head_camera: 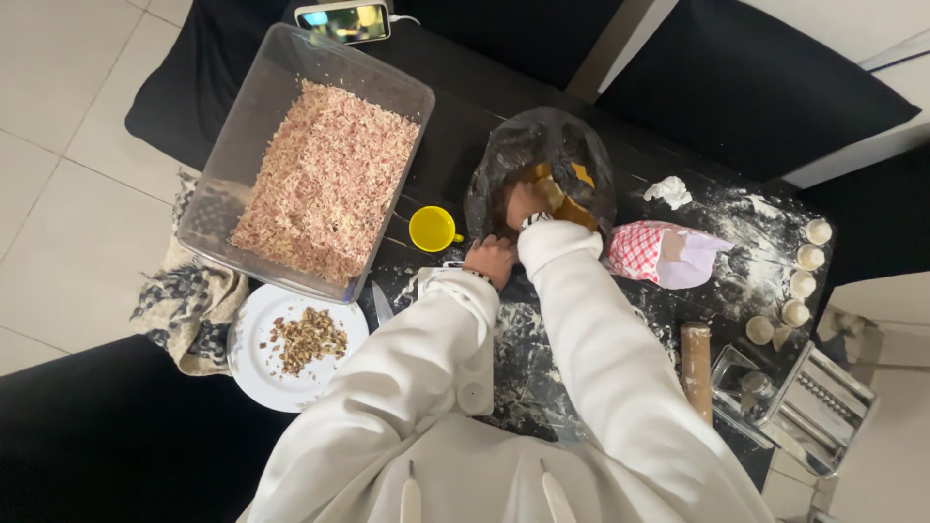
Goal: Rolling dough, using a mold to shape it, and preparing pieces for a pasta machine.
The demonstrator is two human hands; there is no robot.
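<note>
The right hand [524, 201] is plunged inside the dark plastic bag [539, 155] on the counter [455, 145], fingers hidden; the left hand [491, 260] is curled at its rim. The bag could be tipped, spilling contents beside the yellow cup [432, 229].

On the floured bench [581, 145]: one clear tub [242, 145] of chopped filling, one yellow cup [431, 229], one white plate [254, 373], one rolling pin [696, 368], five dough pieces [801, 284] beside one pasta machine [823, 407].
</note>
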